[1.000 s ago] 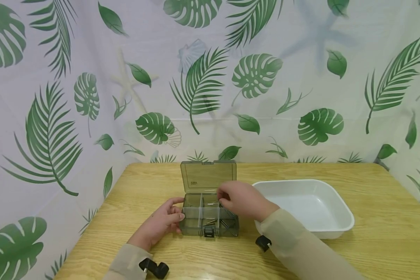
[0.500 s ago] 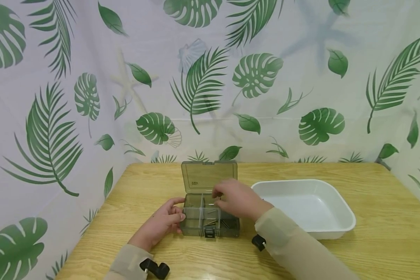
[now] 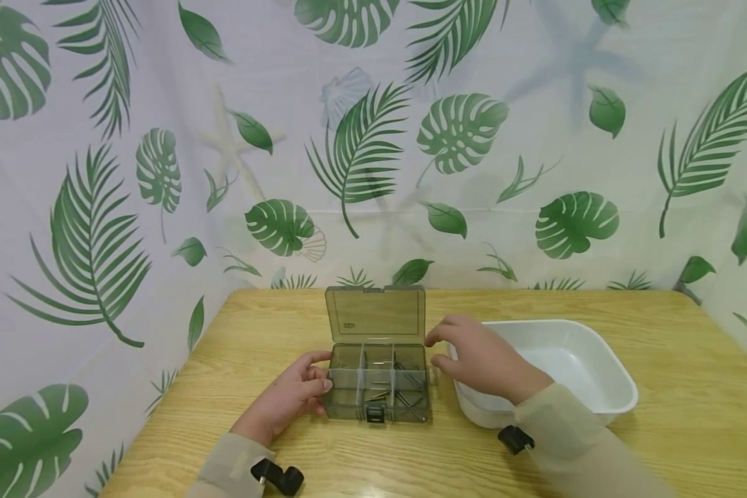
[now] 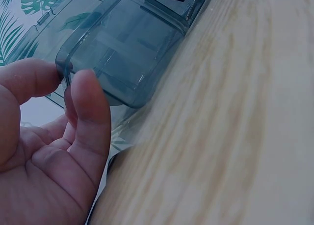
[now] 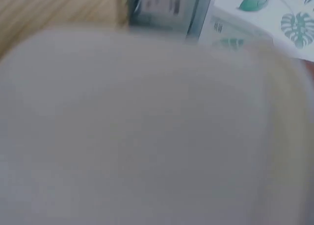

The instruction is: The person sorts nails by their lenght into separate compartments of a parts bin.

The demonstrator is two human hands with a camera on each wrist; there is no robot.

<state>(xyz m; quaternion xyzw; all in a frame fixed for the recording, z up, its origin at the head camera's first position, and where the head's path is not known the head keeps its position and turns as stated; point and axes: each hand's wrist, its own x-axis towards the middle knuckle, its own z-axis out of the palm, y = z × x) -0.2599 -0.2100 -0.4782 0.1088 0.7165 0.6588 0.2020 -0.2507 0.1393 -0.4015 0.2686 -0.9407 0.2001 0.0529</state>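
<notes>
A smoky, see-through compartment box (image 3: 342, 415) stands on the table with its lid (image 3: 376, 315) raised at the back. My left hand (image 3: 295, 391) grips its left side; in the left wrist view the thumb (image 4: 91, 97) lies against the corner of the box. Thin, screw-like metal pieces lie in the middle and right compartments, a brass-coloured one (image 3: 376, 396) and darker ones (image 3: 407, 399) among them. Just right of the box, my right hand (image 3: 482, 356) hovers by the white tray's left rim, thumb and fingers apart, nothing visible between them.
The deep white tray (image 3: 625, 398) stands right of the box and its blurred wall (image 5: 122, 127) fills most of the right wrist view. Wooden tabletop (image 3: 274, 318) extends around both. A leaf-patterned cloth (image 3: 510, 152) hangs behind the table.
My right hand has moved from over the box's middle and right compartments rightward to the tray's edge, uncovering the metal pieces. The left hand keeps its hold on the box.
</notes>
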